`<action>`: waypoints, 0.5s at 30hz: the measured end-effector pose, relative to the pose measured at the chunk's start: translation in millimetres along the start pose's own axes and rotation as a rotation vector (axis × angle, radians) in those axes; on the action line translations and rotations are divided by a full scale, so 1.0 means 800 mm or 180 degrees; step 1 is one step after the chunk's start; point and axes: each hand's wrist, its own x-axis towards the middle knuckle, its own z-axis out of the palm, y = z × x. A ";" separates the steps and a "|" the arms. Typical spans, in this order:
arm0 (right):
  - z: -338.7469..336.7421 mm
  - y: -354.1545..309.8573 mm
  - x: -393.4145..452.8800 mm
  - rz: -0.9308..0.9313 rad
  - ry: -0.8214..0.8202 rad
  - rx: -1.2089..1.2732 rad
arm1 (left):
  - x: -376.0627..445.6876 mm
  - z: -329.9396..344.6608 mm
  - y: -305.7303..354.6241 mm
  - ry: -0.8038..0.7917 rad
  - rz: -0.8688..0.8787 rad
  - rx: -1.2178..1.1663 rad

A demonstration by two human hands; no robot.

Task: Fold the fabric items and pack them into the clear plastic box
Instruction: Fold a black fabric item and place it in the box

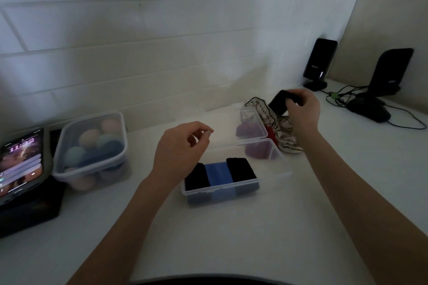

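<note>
A small black folded fabric piece (279, 102) is pinched by the right hand (303, 111) above the patterned fabric pile (283, 132); the left hand (179, 148) (loosely curled, empty) is held over the clear rectangular plastic box (283, 170), where black and blue folded pieces (218, 172) are lined up.

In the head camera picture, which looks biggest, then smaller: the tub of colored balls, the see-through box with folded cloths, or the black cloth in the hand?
1. see-through box
2. tub of colored balls, looks nearly alike, so unsure
3. black cloth, held by the right hand
</note>
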 end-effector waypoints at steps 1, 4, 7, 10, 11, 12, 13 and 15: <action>-0.003 -0.012 -0.012 -0.0269 -0.0053 0.0032 | 0.001 0.000 0.004 0.0008 -0.0029 -0.0059; -0.007 -0.041 -0.053 -0.0784 -0.0381 0.0278 | 0.005 -0.001 0.022 -0.0190 -0.0393 -0.0486; -0.011 -0.058 -0.095 -0.0978 -0.0664 0.0674 | 0.018 0.007 0.046 -0.0855 -0.1405 -0.1590; -0.024 -0.067 -0.127 -0.1466 -0.0946 0.0515 | 0.031 0.011 0.063 -0.1427 -0.2386 -0.2848; -0.028 -0.069 -0.135 -0.1680 -0.1050 0.0436 | 0.033 0.012 0.065 -0.1462 -0.2521 -0.3185; -0.032 -0.071 -0.142 -0.1910 -0.1158 0.0336 | 0.035 0.013 0.065 -0.1425 -0.2571 -0.3428; -0.035 -0.073 -0.148 -0.2145 -0.1280 0.0214 | 0.036 0.015 0.064 -0.1341 -0.2555 -0.3574; -0.037 -0.071 -0.155 -0.2520 -0.1560 -0.0045 | 0.036 0.019 0.062 -0.1103 -0.2464 -0.3681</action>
